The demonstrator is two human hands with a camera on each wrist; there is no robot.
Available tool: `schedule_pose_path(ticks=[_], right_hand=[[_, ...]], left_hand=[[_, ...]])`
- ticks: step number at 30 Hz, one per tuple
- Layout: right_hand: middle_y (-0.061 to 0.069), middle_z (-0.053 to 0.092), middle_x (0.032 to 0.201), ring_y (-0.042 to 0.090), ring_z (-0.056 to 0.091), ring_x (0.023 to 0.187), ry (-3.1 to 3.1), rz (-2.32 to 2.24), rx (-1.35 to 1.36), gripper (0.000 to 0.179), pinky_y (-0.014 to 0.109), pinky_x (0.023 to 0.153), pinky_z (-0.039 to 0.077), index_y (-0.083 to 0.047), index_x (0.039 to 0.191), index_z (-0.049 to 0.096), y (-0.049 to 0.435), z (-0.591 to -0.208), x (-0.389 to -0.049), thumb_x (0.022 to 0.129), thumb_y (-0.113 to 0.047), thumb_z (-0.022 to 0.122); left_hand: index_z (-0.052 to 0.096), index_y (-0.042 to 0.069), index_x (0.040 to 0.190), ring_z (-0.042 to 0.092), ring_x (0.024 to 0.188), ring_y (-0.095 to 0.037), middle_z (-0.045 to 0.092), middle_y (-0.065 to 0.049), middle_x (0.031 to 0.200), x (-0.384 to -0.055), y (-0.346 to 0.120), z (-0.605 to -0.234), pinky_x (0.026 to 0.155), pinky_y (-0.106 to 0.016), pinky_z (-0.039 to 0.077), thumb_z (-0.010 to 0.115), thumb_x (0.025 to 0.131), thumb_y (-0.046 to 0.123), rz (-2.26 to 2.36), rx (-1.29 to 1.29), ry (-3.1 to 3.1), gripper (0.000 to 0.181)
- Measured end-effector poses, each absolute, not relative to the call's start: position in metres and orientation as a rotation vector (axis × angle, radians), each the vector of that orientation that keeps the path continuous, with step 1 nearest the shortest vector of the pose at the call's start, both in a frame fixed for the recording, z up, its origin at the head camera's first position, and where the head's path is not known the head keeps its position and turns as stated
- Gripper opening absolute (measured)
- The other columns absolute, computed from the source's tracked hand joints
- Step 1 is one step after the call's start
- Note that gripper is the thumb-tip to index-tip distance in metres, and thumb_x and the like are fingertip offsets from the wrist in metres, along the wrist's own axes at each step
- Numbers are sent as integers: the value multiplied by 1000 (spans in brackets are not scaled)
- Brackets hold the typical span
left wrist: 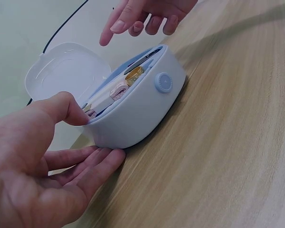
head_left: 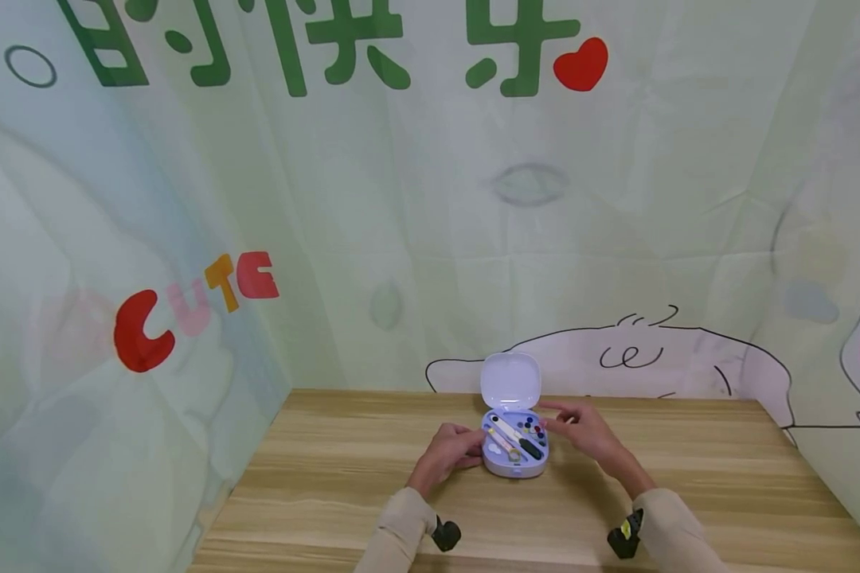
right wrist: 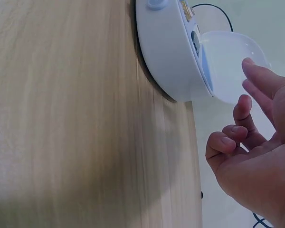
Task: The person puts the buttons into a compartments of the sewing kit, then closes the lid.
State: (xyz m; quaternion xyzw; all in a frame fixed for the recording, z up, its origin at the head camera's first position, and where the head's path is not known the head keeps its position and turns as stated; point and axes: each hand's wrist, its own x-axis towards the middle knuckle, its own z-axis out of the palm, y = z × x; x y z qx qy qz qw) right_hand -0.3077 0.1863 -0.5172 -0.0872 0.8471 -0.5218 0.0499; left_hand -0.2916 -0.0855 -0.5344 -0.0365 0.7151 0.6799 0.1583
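Observation:
A white sewing kit box (head_left: 514,471) with a pale blue inside stands on the table, its lid (head_left: 511,380) raised at the back. My left hand (head_left: 446,452) grips its left side, thumb on the rim and fingertips low against the wall. On the box's right, my right hand (head_left: 589,432) hovers with loosely bent fingers, holding nothing; its index finger points toward the lid. Inside lie a dark-handled tool (head_left: 530,449), small coloured beads or pin heads (head_left: 529,424), a gold thimble (left wrist: 134,75) and a folded pinkish strip (left wrist: 118,90). A round blue button (left wrist: 163,82) marks the front.
The wood-grained table (head_left: 344,461) ends just behind the box, where a printed cloth backdrop (head_left: 373,239) hangs. Dark wrist cameras (head_left: 446,533) sit at both sleeves. A thin black cable (left wrist: 61,27) shows beyond the lid in the left wrist view.

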Motion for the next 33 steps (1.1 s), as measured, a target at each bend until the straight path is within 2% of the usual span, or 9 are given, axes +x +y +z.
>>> schedule_pose_path(ticks=[7, 13, 16, 20, 23, 27, 33], right_hand=[[10, 61, 106, 27, 52, 95, 2564, -1613, -164, 47, 31, 68, 49, -13, 144, 62, 190, -514, -314, 99, -25, 71], [14, 61, 121, 35, 54, 110, 2510, -1658, -69, 62, 41, 82, 55, -17, 152, 54, 190, -513, -319, 98, -41, 72], [16, 59, 125, 34, 53, 106, 2458, -1726, -21, 65, 37, 77, 54, -17, 155, 49, 190, -514, -323, 99, -41, 70], [16, 57, 119, 25, 49, 84, 2396, -1807, 33, 63, 28, 61, 45, -16, 156, 46, 188, -515, -330, 101, -40, 67], [16, 55, 114, 20, 44, 76, 2342, -1852, 39, 63, 25, 57, 42, -15, 157, 44, 186, -514, -336, 103, -42, 63], [16, 52, 113, 19, 42, 78, 2267, -1874, 3, 63, 25, 59, 41, -10, 157, 40, 184, -512, -344, 107, -44, 56], [18, 49, 120, 26, 45, 92, 2211, -1829, -35, 70, 28, 68, 41, -7, 157, 37, 180, -507, -349, 106, -53, 50]], left_hand=[[65, -9, 105, 67, 85, -19, 70, -15, 97, -292, -85, -533, 83, -35, 64, 67, 92, 8, 1939, -122, 2055, 21], [66, -8, 104, 68, 84, -18, 71, -14, 96, -292, -87, -534, 83, -35, 64, 67, 93, 8, 1941, -109, 2060, 20], [67, -8, 104, 68, 85, -18, 71, -14, 95, -291, -86, -533, 83, -35, 64, 68, 93, 9, 1937, -112, 2062, 20], [68, -9, 105, 68, 86, -20, 71, -14, 95, -290, -85, -533, 84, -37, 64, 68, 93, 8, 1938, -113, 2062, 21], [68, -10, 105, 68, 87, -21, 71, -15, 96, -290, -85, -533, 85, -37, 64, 68, 94, 9, 1936, -109, 2065, 22], [68, -10, 108, 69, 89, -22, 71, -14, 98, -290, -85, -533, 85, -37, 64, 68, 95, 10, 1928, -104, 2062, 24], [68, -10, 108, 68, 88, -21, 71, -14, 97, -290, -87, -534, 84, -36, 64, 67, 95, 8, 1938, -109, 2052, 23]])
